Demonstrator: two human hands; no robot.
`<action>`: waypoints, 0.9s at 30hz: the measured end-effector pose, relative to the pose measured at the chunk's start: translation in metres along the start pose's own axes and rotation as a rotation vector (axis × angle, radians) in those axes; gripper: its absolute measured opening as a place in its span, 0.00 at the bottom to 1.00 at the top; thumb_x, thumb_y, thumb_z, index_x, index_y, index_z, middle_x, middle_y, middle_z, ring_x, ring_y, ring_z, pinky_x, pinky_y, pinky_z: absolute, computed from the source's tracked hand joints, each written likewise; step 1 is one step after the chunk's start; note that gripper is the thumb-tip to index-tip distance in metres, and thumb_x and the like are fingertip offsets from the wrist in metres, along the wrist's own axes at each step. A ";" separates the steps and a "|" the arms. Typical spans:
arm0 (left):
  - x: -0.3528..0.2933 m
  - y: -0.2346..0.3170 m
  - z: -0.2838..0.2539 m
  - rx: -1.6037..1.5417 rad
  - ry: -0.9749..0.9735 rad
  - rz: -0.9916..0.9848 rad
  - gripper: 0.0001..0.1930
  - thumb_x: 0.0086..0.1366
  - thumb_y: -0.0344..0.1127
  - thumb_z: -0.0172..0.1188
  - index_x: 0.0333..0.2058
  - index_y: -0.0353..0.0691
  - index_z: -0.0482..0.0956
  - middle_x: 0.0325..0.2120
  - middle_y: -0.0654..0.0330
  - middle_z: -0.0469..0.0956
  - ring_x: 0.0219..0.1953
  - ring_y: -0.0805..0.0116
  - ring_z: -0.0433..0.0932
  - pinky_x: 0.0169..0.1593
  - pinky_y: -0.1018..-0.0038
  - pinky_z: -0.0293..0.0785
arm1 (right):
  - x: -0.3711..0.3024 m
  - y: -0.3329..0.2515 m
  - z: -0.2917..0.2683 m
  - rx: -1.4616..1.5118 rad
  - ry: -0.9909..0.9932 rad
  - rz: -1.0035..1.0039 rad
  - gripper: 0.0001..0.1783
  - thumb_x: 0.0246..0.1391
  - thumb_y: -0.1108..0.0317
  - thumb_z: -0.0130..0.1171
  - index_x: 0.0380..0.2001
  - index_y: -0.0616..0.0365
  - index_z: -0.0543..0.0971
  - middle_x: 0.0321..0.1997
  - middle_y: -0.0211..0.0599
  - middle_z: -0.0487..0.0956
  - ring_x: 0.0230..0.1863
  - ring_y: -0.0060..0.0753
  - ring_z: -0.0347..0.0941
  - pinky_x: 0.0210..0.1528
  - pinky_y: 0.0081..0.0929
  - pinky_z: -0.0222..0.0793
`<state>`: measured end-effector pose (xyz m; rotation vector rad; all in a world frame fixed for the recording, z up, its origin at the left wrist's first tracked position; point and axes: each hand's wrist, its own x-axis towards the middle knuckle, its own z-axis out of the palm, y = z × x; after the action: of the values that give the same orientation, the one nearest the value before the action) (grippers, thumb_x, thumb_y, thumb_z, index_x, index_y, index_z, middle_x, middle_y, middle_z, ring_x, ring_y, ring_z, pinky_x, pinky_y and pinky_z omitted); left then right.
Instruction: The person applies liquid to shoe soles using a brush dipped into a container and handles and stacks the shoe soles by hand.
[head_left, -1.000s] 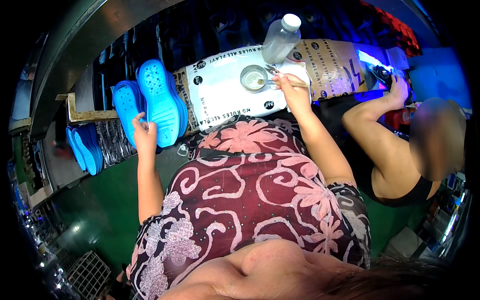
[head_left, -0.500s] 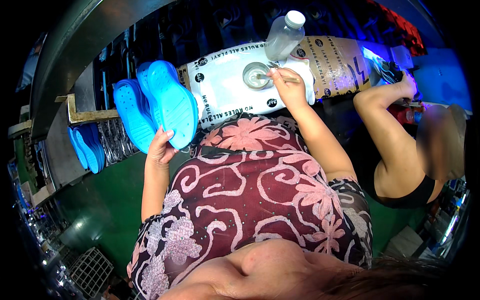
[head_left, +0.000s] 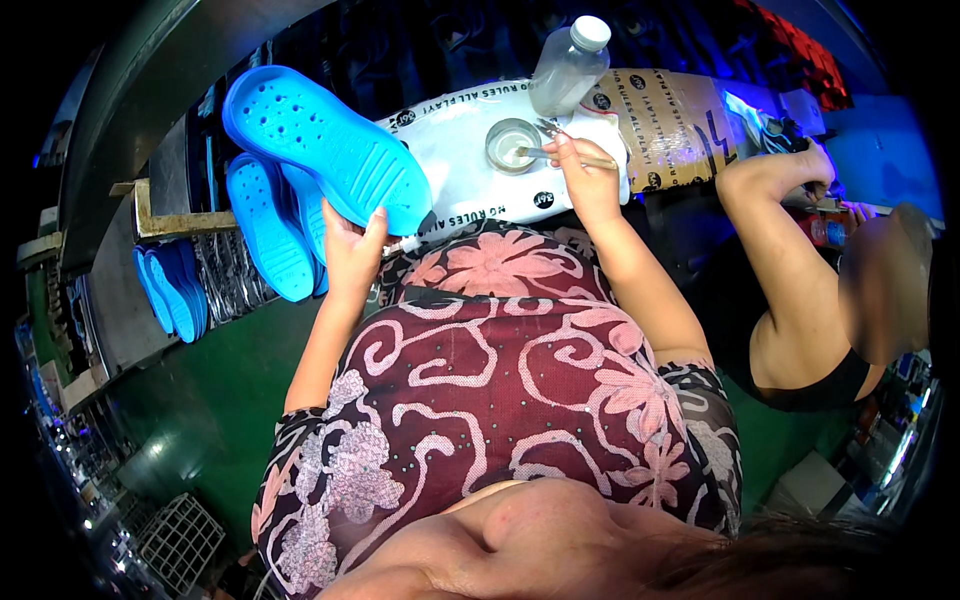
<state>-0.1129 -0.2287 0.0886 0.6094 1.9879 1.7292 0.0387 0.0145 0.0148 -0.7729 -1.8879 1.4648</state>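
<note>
Pinched at its heel end, a blue shoe sole (head_left: 325,145) with holes in its front part is tilted up in my left hand (head_left: 352,240). Below it, more blue soles (head_left: 268,230) lie close together at the left end of the work surface. My right hand (head_left: 590,178) is closed on a brush (head_left: 565,157) with a pale handle. The brush's tip reaches into a small round glass jar (head_left: 511,146) holding a clear or whitish liquid. Under the jar lies a white printed sheet (head_left: 455,190). A clear bottle with a white cap (head_left: 570,70) stands just behind the jar.
Brown printed cardboard (head_left: 665,125) covers the surface to the right. A co-worker's arm (head_left: 770,220) reaches in there beside a blue panel (head_left: 885,160). More blue soles (head_left: 172,290) sit at far left, by a wooden frame (head_left: 185,225). Dark conveyor parts run behind.
My left hand has lifted the top blue sole off the others and carried it up and to the right, over the sheet's edge. My right hand stays at the jar with the brush.
</note>
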 end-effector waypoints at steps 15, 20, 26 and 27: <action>0.017 0.006 0.026 0.130 0.101 0.417 0.30 0.52 0.29 0.58 0.50 0.26 0.54 0.38 0.49 0.72 0.39 0.64 0.75 0.43 0.73 0.71 | -0.021 -0.093 0.010 0.186 -0.206 -0.305 0.14 0.55 0.64 0.49 0.26 0.62 0.79 0.21 0.34 0.76 0.24 0.25 0.68 0.32 0.22 0.62; 0.019 0.010 0.029 0.176 0.093 0.492 0.29 0.51 0.28 0.58 0.49 0.27 0.55 0.37 0.49 0.73 0.38 0.64 0.76 0.42 0.74 0.71 | -0.017 -0.105 0.020 -0.071 -0.182 -0.644 0.09 0.50 0.67 0.53 0.21 0.59 0.79 0.18 0.33 0.76 0.21 0.30 0.67 0.31 0.25 0.59; 0.020 0.009 0.033 0.129 0.088 0.468 0.28 0.51 0.28 0.58 0.48 0.26 0.56 0.36 0.49 0.74 0.36 0.65 0.76 0.41 0.74 0.71 | -0.015 -0.101 0.026 -0.123 -0.200 -0.693 0.08 0.47 0.68 0.55 0.19 0.57 0.78 0.18 0.32 0.75 0.20 0.32 0.66 0.31 0.27 0.58; 0.021 0.009 0.033 0.145 0.087 0.476 0.28 0.51 0.28 0.58 0.48 0.26 0.56 0.35 0.48 0.74 0.36 0.65 0.77 0.41 0.74 0.71 | -0.014 -0.100 0.026 -0.134 -0.191 -0.696 0.08 0.47 0.68 0.55 0.19 0.57 0.78 0.18 0.33 0.75 0.20 0.33 0.66 0.31 0.27 0.58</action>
<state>-0.1101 -0.1891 0.0924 1.1525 2.1680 1.9067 0.0203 -0.0340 0.1058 0.0039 -2.1119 0.9974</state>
